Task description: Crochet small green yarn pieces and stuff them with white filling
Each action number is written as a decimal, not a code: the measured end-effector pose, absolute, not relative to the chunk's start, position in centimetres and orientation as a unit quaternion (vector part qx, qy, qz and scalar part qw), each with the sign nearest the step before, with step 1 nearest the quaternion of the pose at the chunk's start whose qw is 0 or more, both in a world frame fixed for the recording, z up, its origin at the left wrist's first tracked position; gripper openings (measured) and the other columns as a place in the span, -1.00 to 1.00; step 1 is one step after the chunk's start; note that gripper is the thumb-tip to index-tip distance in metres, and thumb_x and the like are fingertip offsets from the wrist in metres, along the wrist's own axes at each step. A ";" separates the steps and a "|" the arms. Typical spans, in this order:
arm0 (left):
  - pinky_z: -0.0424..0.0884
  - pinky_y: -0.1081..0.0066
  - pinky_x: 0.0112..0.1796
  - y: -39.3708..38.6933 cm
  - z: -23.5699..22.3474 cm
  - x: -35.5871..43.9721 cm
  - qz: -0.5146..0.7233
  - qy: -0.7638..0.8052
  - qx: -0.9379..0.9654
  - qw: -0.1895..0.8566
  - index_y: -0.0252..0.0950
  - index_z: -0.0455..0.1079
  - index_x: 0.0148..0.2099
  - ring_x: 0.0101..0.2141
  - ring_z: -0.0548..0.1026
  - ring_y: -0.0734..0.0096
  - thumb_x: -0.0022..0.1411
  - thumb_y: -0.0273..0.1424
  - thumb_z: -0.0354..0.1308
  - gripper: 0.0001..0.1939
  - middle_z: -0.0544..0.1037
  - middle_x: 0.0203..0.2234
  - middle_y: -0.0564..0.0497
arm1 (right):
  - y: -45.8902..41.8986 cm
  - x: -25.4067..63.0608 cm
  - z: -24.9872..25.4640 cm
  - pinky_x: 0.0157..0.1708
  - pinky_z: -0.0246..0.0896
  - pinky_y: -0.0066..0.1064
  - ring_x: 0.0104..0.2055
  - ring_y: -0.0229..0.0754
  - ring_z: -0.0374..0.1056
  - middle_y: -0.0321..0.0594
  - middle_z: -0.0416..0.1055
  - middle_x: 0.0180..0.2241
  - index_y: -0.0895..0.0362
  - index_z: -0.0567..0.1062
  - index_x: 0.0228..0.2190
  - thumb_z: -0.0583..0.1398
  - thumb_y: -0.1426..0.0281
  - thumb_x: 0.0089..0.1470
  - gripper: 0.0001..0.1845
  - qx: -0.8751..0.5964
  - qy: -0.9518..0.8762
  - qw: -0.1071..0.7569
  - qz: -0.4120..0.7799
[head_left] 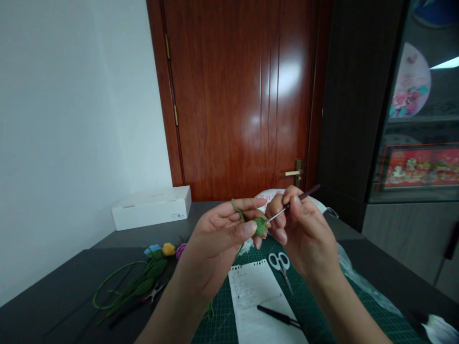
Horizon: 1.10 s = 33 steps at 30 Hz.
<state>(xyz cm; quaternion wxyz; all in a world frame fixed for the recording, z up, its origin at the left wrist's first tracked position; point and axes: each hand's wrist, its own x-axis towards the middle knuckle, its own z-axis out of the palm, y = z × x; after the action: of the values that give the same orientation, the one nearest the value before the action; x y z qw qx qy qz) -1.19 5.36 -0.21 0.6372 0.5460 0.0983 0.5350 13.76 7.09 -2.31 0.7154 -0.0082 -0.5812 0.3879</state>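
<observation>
A glossy reddish-brown wooden door stands at the far end of the room, with a white wall to its left and a dark cabinet with glass panels to its right. In front of them lies a dark grey desk, and a green gridded cutting mat covers its near middle.

The person's left hand and right hand are raised together above the far edge of the mat. On the desk below them, a white sheet of handwritten paper lies on the mat. To the left, a long white cardboard box sits at the far side of the desk, and a bunch of crocheted flowers with green stems lies nearer.

Silver scissors with white handles rest on the mat just beside the paper, and a thin black-handled tool lies across the paper's lower part.

The right fingers are closed around a slim dark crochet hook, its metal tip touching a small green crocheted piece. The left fingers are closed on that piece, pinching it near the thumb, while green yarn loops over the raised left fingers.
</observation>
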 end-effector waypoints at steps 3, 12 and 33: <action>0.49 0.47 -0.28 5.2 -0.3 -0.9 0.572 0.125 0.563 0.584 -0.35 0.62 -0.05 -0.29 0.57 0.40 0.09 -0.55 0.43 -0.67 0.65 -0.25 -0.09 | 7.1 13.6 -2.2 -0.35 0.47 -0.32 -0.51 -0.29 0.30 -0.36 0.40 -0.41 0.06 0.37 -0.36 0.19 0.30 0.31 -0.81 -0.029 -0.592 0.720 0.361; 0.55 0.46 -0.12 5.0 -0.8 -0.4 0.592 0.142 0.582 0.539 -0.29 0.60 -0.04 -0.10 0.63 0.34 -0.01 -0.63 0.49 -0.55 0.70 -0.11 -0.07 | 7.2 13.1 -2.9 -0.19 0.46 -0.32 -0.20 -0.17 0.54 -0.27 0.57 -0.32 0.06 0.50 -0.24 0.28 0.42 0.27 -0.96 -0.028 -0.578 0.786 0.217; 0.53 0.58 -0.37 4.6 -0.4 -0.5 0.597 0.162 0.574 0.537 -0.34 0.63 -0.13 -0.37 0.57 0.50 -0.06 -0.56 0.53 -0.63 0.64 -0.36 -0.01 | 7.1 16.0 -1.6 -0.22 0.45 -0.10 -0.30 -0.07 0.55 -0.21 0.65 -0.32 0.04 0.48 -0.17 0.24 0.38 0.31 -0.95 0.041 -0.674 0.728 0.122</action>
<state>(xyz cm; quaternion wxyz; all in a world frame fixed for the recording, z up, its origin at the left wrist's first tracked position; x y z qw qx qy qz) -0.48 4.58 -0.38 0.5366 0.5740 0.1618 0.5970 16.03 7.08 -1.58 0.7277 0.0412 -0.6737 0.1222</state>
